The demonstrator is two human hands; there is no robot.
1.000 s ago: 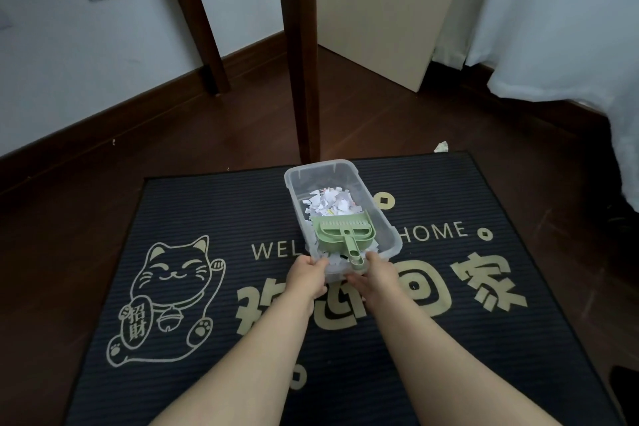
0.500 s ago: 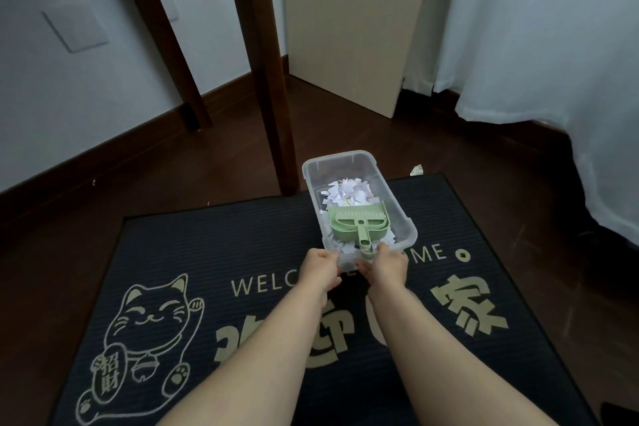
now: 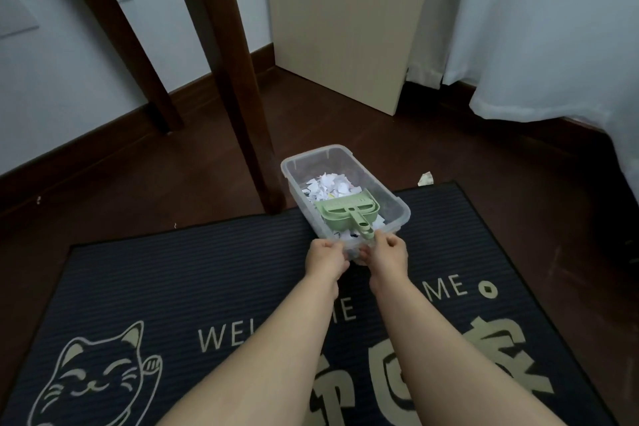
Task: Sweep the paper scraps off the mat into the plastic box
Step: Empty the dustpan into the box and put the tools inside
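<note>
Paper scraps (image 3: 328, 187) mostly in plastic box (image 3: 397, 205) at mat's (image 3: 179, 273) far edge, green dustpan (image 3: 347, 213) on top. I've got left hand (image 3: 325, 258), right hand (image 3: 390, 252) gripping near end. Looks nearly done, one stray scrap (image 3: 426, 178) on floor.

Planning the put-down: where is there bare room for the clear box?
Free: dark doormat left of the left hand, above the cat print; also right of the right hand toward the mat edge. Crowded: wooden table leg hugs the clear plastic box; a paper scrap lies off-mat.
</note>
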